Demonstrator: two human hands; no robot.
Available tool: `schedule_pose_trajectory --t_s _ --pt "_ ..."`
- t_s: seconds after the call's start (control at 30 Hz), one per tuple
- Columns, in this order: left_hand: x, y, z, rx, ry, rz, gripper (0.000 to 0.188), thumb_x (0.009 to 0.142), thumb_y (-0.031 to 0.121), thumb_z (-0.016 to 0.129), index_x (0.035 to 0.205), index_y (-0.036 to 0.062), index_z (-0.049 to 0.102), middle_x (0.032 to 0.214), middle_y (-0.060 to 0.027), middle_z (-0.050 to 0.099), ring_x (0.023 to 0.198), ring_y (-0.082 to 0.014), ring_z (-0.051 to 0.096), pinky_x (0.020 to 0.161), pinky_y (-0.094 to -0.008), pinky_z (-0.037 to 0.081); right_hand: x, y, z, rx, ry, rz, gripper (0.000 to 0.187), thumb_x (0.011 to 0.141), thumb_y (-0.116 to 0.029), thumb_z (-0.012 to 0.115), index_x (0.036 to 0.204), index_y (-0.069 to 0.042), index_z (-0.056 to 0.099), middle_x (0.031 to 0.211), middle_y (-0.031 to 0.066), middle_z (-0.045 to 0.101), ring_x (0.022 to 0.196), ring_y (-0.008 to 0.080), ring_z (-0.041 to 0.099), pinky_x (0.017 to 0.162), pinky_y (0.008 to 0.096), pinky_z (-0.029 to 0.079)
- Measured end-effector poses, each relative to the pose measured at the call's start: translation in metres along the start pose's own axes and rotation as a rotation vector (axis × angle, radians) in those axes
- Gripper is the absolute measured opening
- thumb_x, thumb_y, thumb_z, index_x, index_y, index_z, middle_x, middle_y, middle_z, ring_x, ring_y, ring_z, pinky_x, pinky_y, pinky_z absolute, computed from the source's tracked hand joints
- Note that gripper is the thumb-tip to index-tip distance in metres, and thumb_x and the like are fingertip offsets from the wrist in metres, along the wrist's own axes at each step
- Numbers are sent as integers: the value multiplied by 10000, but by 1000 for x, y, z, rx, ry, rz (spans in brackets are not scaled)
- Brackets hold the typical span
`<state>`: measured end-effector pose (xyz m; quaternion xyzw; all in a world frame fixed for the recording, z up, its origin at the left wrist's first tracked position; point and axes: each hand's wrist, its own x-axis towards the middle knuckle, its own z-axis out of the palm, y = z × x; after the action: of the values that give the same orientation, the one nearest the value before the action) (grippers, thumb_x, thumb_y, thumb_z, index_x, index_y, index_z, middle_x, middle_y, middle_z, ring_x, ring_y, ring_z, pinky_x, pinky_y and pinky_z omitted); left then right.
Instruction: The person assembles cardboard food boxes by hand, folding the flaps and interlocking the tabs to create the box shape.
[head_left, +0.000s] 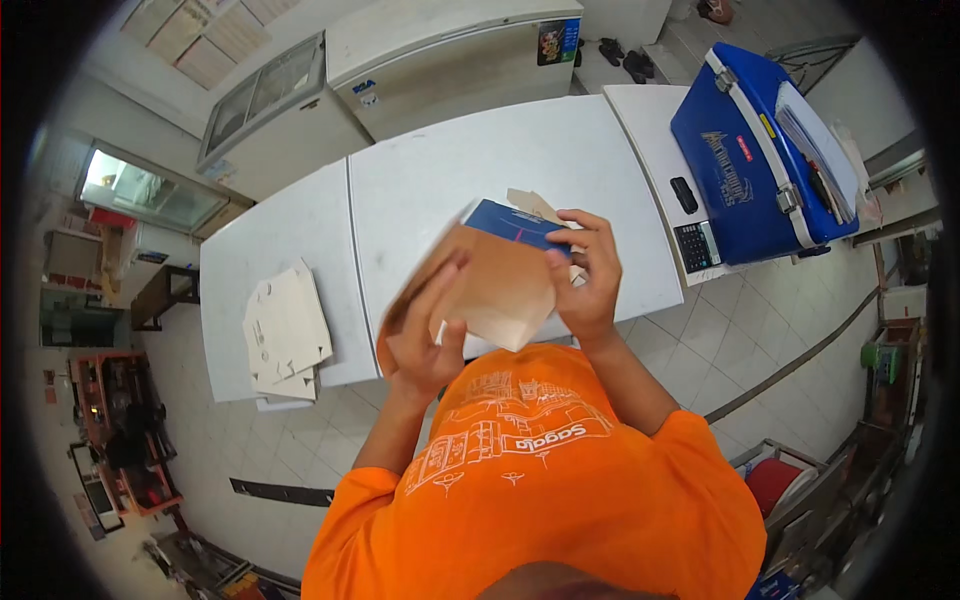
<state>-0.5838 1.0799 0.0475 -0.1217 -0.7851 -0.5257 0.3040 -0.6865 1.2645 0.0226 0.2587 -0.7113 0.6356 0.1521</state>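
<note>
In front of my chest is a partly folded cardboard box (505, 275), tilted, with plain brown faces and a dark blue printed panel (500, 220) along its far edge. My right hand (592, 275) grips its right side, fingers bent over the blue panel and thumb on the brown face. Against the box's left side lies my left hand (430, 335), fingers stretched along the cardboard and thumb apart. A light card piece (530, 203) shows behind the blue panel, mostly hidden. To the left on the white table (430, 190) rests a small stack of flat pale cardboard blanks (285, 330).
At the right end stands a blue cooler box (715, 145) with papers on it. A calculator (697, 247) and a small black object (683, 194) lie beside it. Behind the table are a chest freezer (450, 75) and a glass-topped freezer (265, 110).
</note>
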Motion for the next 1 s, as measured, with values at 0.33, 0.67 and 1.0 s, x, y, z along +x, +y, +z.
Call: schedule_pose_trajectory --t_s 0.33,0.67,1.0 --pt "-96 -49 -9 175 0 383 606 777 446 801 1194 68 578 1253 -161 601 1187 -298 589 983 -495 484 -7 47 -34 357 532 483 222 1032 -220 542 1020 -6 599 955 32 608 864 81 560 775 232 473" --pt "-36 -77 79 -904 -229 -411 1269 586 464 911 1514 125 115 1601 -176 192 1481 -330 257 1192 -465 300 -56 59 -26 254 507 889 259 974 -215 604 1093 15 594 1001 99 630 919 197 621 808 355 507" --pt "-49 -48 107 -1133 -254 -575 741 968 514 509 1493 75 224 1613 -192 166 1508 -290 169 1215 -419 174 -89 -16 -46 24 -192 171 549 878 -390 681 1247 0 561 1213 172 606 1108 352 592 978 484 447"
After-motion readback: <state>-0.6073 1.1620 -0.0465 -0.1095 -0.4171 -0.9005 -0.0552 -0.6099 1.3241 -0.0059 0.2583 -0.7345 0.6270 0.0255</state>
